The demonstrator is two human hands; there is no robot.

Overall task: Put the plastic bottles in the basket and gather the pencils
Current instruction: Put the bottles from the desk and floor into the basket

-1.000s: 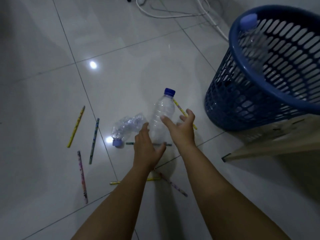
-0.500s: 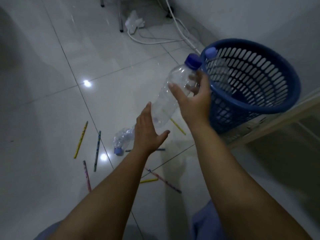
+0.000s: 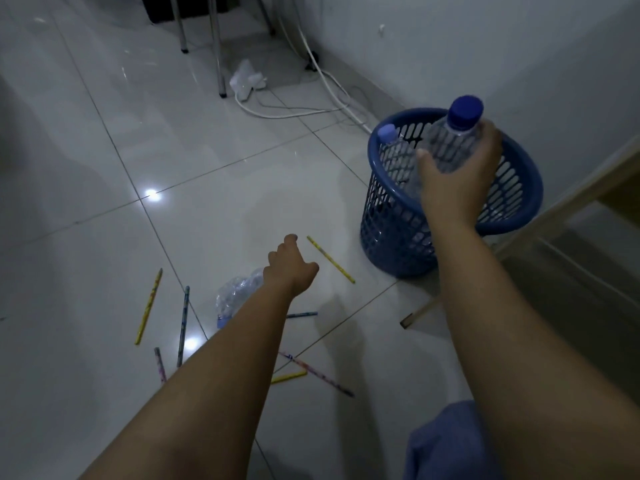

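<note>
— Where's the bottle?

— My right hand (image 3: 457, 181) wraps the clear bottle (image 3: 450, 147) mid-body, above the basket (image 3: 519, 202) opening. Seems empty, so light; thin walls would dent, so I grip gently.

— Your left?

— My left hand (image 3: 291, 265) is loosely curled, holding nothing, over the crushed bottle (image 3: 237, 294) lying left of the basket, pencils scattered around.

A dim room in a home, by the look of it: glossy pale floor tiles (image 3: 194, 140) with a ceiling light mirrored in them, a bare white wall (image 3: 502, 46), metal furniture legs (image 3: 217, 46), white cables (image 3: 329, 88) trailing along the skirting, a blue plastic laundry-style basket (image 3: 391, 230) beside a light wooden frame (image 3: 571, 202), and pencils (image 3: 330, 259) strewn over the floor
</note>
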